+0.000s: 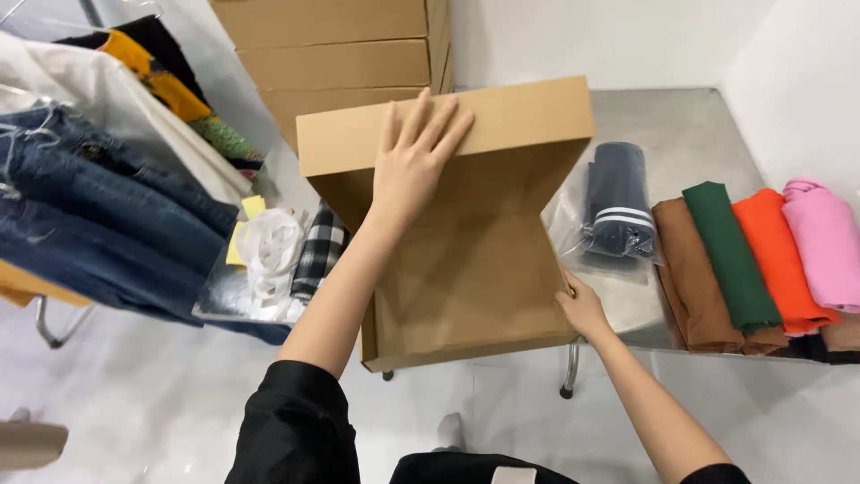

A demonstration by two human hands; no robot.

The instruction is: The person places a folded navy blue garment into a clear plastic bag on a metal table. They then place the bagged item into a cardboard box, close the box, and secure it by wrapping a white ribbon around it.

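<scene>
the left hand (414,157) is lying flat with fingers spread on the raised lid of the cardboard box (466,260) in the middle of the frame. the right hand (580,307) is gripping the box's right edge, fingers curled around it. the box is sitting on the metal table (690,134), beside a bagged dark garment (618,202) and folded clothes (752,255) at right.

From here I cannot see the fingertips of the right hand (582,306); they slip behind the box (466,224) wall at four o'clock. The box covers much of the worktop (690,134). At nine o'clock the jeans (98,224) run off the frame. The stacked cartons (340,54) at twelve o'clock are cropped on top.
</scene>
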